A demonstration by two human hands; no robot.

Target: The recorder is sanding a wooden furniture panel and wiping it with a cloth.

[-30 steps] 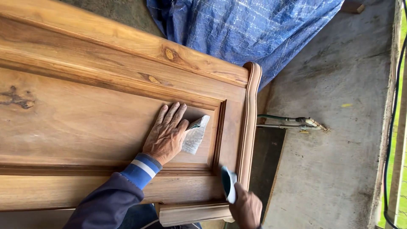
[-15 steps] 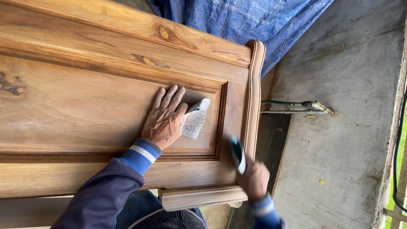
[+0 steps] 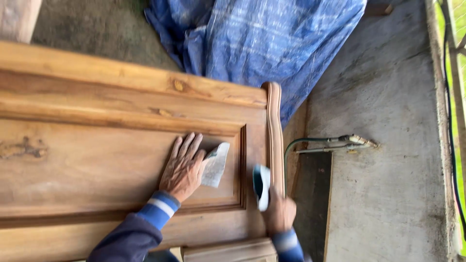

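Observation:
My left hand (image 3: 183, 167) lies flat, fingers spread, on the recessed centre of a large wooden panel (image 3: 87, 165). It presses a folded sheet of whitish sandpaper (image 3: 215, 164) against the wood near the panel's inner moulding. My right hand (image 3: 277, 213) is closed around a small teal and white tool (image 3: 261, 186), held at the raised frame close to the panel's curved right edge (image 3: 274, 131). Both sleeves are dark blue with a lighter striped cuff.
A blue tarp (image 3: 262, 43) covers something beyond the panel's far edge. A green hose with a metal nozzle (image 3: 335, 143) lies on the concrete floor (image 3: 388, 194) to the right. A dark cable (image 3: 449, 116) runs along the floor's right edge.
The view has shifted, so the panel sits lower and further left in the frame. My right hand with the tool has come up from the lower edge to the frame. My left hand stays on the sandpaper.

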